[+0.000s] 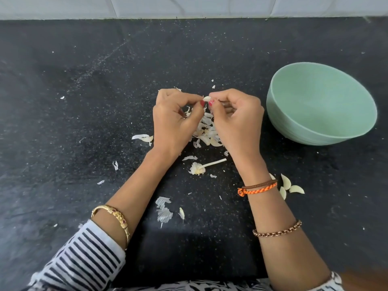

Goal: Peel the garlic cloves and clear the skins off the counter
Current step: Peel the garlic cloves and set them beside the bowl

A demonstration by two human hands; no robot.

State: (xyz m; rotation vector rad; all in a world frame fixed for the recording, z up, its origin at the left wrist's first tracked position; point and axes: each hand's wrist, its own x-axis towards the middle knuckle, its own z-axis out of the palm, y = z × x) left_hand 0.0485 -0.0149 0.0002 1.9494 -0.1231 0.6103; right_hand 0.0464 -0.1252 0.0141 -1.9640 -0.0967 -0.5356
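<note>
Nearest the body, below the grip, torn skins [164, 208] lie on the black counter [84, 101], then a bare garlic stem [204, 165]. Right of and below the grip, peeled cloves [290, 186] beside the right wrist. Just under the grip, a skin pile [206, 131]. Left hand [174, 120] and right hand [235, 120] both pinch 1 garlic clove [207, 98]. Further right, a green bowl [321, 101].

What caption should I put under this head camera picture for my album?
Both hands, left hand and right hand, pinch a garlic clove above scattered skins, beside a green bowl.
</note>
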